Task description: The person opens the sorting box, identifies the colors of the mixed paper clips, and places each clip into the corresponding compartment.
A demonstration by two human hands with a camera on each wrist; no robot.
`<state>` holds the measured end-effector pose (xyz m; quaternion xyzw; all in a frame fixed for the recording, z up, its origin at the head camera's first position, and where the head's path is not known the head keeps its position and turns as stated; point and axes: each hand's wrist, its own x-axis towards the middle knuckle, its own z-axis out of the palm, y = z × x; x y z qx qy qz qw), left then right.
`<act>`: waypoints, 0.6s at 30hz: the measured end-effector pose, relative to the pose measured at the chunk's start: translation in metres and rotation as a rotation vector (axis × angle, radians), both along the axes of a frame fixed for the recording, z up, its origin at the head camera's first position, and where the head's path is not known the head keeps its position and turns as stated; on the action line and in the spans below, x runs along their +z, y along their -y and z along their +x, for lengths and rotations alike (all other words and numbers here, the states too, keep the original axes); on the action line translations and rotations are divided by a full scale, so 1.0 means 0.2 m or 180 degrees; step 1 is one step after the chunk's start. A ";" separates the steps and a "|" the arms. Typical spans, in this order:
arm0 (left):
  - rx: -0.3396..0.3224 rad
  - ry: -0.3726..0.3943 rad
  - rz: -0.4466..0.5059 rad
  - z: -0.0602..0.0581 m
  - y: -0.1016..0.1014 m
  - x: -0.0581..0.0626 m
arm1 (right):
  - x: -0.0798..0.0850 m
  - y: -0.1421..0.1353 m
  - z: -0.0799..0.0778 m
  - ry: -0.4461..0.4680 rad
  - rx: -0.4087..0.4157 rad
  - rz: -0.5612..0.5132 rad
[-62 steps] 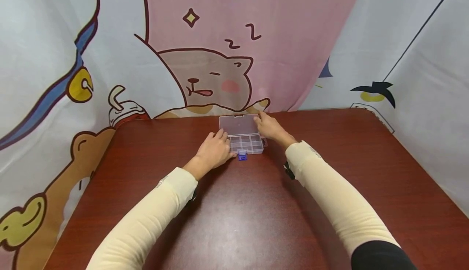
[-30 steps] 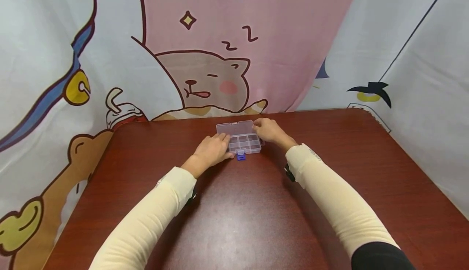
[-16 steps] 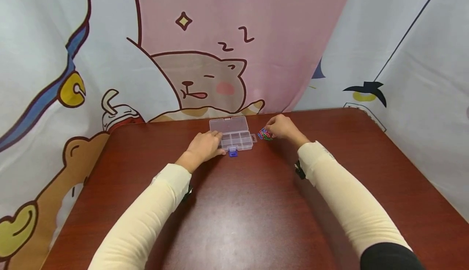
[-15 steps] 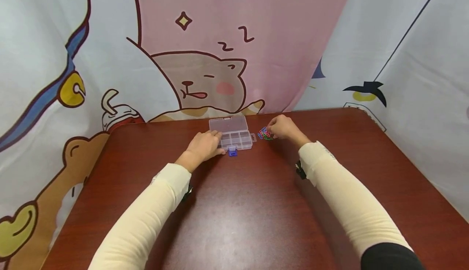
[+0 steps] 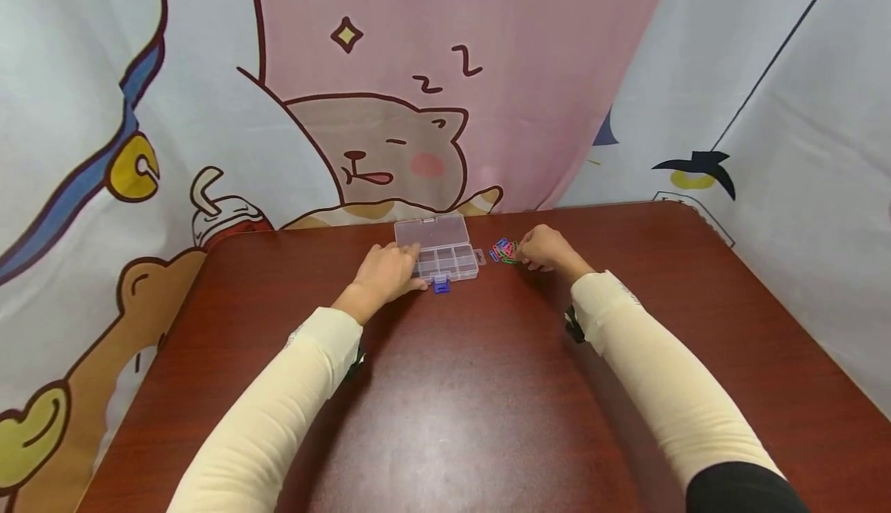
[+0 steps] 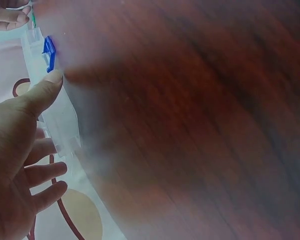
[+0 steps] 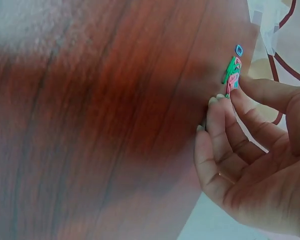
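Observation:
A clear plastic compartment box [image 5: 445,263] with its lid raised stands near the back of the table; a blue latch [image 5: 442,285] hangs at its front. My left hand [image 5: 387,271] grips the box's left end, thumb [image 6: 44,92] at the front edge near the latch, other fingers round the side. Just right of the box lies a small pile of colored paper clips [image 5: 503,251] in pink, green and blue. My right hand [image 5: 546,250] is at the pile's right edge, its bent thumb and fingers [image 7: 217,117] right at the clips. I cannot tell whether it pinches one.
The brown wooden table [image 5: 445,389] extends toward me and to both sides. Behind its back edge hangs a curtain [image 5: 557,72] with cartoon prints. A clear hanging tab [image 5: 479,257] juts from the box's right end, close to the clips.
My right hand has left the box's lid and moved right to the paper clips, uncovering the pile, then shifted slightly further right. My left hand has stayed on the box.

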<state>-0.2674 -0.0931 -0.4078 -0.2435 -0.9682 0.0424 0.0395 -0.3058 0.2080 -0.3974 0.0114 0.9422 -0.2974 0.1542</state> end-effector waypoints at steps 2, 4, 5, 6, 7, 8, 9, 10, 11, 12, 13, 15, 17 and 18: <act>0.0028 0.0002 0.0011 0.00 0.00 0.00 | -0.01 0.01 0.00 -0.0007 0.0018 0.0043; 0.0050 0.0016 0.0014 0.00 0.00 0.01 | -0.01 0.02 0.00 -0.0027 -0.0002 0.0151; 0.0058 0.0034 0.0008 0.00 0.00 0.01 | -0.01 0.02 0.00 -0.0051 -0.0014 0.0217; 0.0065 0.0054 0.0004 0.00 0.00 0.01 | -0.01 0.03 0.00 -0.0069 -0.0031 0.0287; 0.0079 0.0080 0.0003 0.00 0.00 0.01 | -0.01 0.03 0.01 -0.0090 -0.0046 0.0342; 0.0090 0.0109 0.0004 0.00 0.00 0.01 | -0.01 0.04 0.01 -0.0107 -0.0070 0.0399; 0.0102 0.0143 0.0012 0.00 0.00 0.01 | -0.01 0.04 0.02 -0.0117 -0.0098 0.0441; 0.0113 0.0179 0.0020 0.00 0.00 0.01 | -0.01 0.04 0.02 -0.0127 -0.0107 0.0466; 0.0121 0.0206 0.0034 0.00 0.00 0.01 | -0.01 0.04 0.02 -0.0131 -0.0115 0.0488; 0.0126 0.0227 0.0053 0.00 0.00 0.00 | -0.01 0.05 0.02 -0.0137 -0.0130 0.0506; 0.0130 0.0243 0.0076 0.00 0.00 0.00 | -0.02 0.05 0.02 -0.0143 -0.0139 0.0525; 0.0130 0.0259 0.0100 0.00 0.00 0.00 | -0.02 0.06 0.02 -0.0161 -0.0166 0.0586; 0.0124 0.0252 0.0105 0.00 0.01 0.00 | -0.02 0.07 0.02 -0.0192 -0.0199 0.0672; 0.0119 0.0250 0.0103 0.00 0.01 -0.01 | -0.02 0.08 0.02 -0.0200 -0.0208 0.0714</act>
